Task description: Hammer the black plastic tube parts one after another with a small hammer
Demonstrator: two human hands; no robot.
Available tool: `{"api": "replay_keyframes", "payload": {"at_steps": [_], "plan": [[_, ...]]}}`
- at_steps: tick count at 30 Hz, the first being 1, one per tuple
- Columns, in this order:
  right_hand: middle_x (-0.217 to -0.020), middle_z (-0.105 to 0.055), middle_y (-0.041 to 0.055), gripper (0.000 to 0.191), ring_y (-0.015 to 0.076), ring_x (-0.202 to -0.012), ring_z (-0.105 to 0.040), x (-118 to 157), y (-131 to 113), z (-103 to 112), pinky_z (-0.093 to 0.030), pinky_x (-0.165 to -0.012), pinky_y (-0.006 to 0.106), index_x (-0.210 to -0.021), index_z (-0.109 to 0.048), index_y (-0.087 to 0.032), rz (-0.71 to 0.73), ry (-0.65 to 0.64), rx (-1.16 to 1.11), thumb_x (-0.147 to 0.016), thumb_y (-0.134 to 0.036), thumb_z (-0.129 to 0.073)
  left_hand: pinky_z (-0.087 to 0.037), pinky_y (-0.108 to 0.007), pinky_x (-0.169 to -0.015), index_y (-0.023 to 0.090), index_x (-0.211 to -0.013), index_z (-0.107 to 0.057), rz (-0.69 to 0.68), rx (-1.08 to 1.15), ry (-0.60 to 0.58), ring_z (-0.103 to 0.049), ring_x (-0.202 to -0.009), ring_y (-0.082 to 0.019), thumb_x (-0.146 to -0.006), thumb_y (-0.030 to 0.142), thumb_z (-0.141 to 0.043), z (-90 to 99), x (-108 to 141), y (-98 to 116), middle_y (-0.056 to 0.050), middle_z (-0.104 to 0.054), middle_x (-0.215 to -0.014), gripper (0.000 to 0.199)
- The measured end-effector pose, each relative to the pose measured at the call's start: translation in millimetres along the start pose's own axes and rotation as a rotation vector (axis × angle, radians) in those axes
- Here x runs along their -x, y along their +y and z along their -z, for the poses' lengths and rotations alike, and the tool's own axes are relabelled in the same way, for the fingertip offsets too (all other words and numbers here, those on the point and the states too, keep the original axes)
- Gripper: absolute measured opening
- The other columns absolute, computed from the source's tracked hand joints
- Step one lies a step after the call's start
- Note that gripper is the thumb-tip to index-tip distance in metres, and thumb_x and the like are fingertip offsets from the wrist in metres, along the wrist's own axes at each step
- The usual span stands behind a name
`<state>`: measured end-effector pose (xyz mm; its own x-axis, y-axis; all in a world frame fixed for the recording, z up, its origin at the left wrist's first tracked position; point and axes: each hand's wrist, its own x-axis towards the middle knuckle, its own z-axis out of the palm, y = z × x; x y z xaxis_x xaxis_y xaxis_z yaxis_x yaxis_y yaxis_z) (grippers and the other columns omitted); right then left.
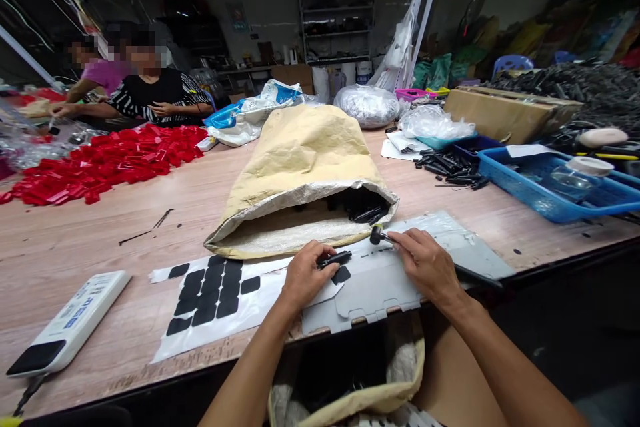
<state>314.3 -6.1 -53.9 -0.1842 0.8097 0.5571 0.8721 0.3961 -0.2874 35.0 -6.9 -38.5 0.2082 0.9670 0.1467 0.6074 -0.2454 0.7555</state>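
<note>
My left hand (306,273) is closed, its thumb and fingers pinching a short black plastic part (337,258) just above the work surface. In my right hand (427,263) is a small hammer (376,235); its dark head points left and its black handle runs back under my palm. Both hands are over a grey-white board (380,287) at the table's front edge. A white sheet with black rounded-square stickers (215,290) lies to the left, one loose sticker (342,274) beside my left hand. Beyond them a yellow woven sack (310,153) gapes toward me, black parts inside.
Red pieces (115,160) are heaped at left, near two people. A white power strip-like box (70,320) lies front left. At right are a blue basket (545,193), loose black parts (450,167) and a cardboard box (500,113). Another open sack (370,400) is below the table edge.
</note>
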Motion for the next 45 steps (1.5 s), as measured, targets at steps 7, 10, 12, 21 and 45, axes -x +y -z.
{"api": "replay_keyframes", "payload": {"at_steps": [7, 10, 12, 21, 45], "plan": [[-0.1, -0.069, 0.0048, 0.032, 0.0184, -0.096, -0.065, -8, -67, 14, -0.052, -0.085, 0.031, -0.128, -0.066, -0.025, 0.027, -0.011, -0.374, -0.101, -0.021, -0.048, -0.043, -0.03, -0.077, 0.024, -0.098, -0.075, 0.006, 0.001, 0.003, -0.059, -0.086, -0.019, -0.08, 0.026, -0.077, -4.9, -1, -2, -0.001, -0.066, -0.092, 0.018], [-0.094, -0.068, 0.0049, 0.035, 0.0189, -0.092, -0.063, -7, -84, 14, -0.051, -0.082, 0.032, -0.13, -0.065, -0.025, 0.049, -0.001, -0.34, -0.1, -0.018, -0.047, -0.044, -0.029, -0.079, 0.024, -0.096, -0.074, -0.002, 0.036, 0.018, -0.059, -0.088, -0.018, -0.077, 0.021, -0.078, -5.5, 1, -3, 0.0, -0.066, -0.093, 0.02], [-0.095, -0.067, 0.0056, 0.038, 0.0193, -0.093, -0.062, -4, -89, 11, -0.05, -0.083, 0.032, -0.132, -0.064, -0.025, 0.064, 0.025, -0.304, -0.1, -0.015, -0.047, -0.045, -0.029, -0.08, 0.024, -0.096, -0.074, -0.001, 0.049, 0.021, -0.059, -0.088, -0.018, -0.076, 0.019, -0.078, -4.9, 2, -2, 0.0, -0.064, -0.092, 0.021], [-0.091, -0.066, 0.0049, 0.039, 0.0184, -0.089, -0.062, 3, -83, 11, -0.049, -0.08, 0.03, -0.13, -0.065, -0.025, 0.053, 0.039, -0.176, -0.098, -0.013, -0.046, -0.044, -0.028, -0.076, 0.024, -0.095, -0.074, -0.005, 0.044, 0.034, -0.059, -0.087, -0.018, -0.076, 0.019, -0.075, -7.0, 1, -5, 0.0, -0.065, -0.092, 0.019], [-0.09, -0.066, 0.0053, 0.027, 0.021, -0.088, -0.056, 7, -3, -7, -0.044, -0.083, 0.033, -0.114, -0.073, -0.024, 0.011, 0.011, 0.076, -0.097, -0.02, -0.052, -0.042, -0.032, -0.082, 0.024, -0.1, -0.073, -0.022, -0.046, -0.058, -0.06, -0.093, -0.02, -0.102, 0.039, -0.047, 0.9, 2, 0, -0.003, -0.062, -0.093, 0.031]]}}
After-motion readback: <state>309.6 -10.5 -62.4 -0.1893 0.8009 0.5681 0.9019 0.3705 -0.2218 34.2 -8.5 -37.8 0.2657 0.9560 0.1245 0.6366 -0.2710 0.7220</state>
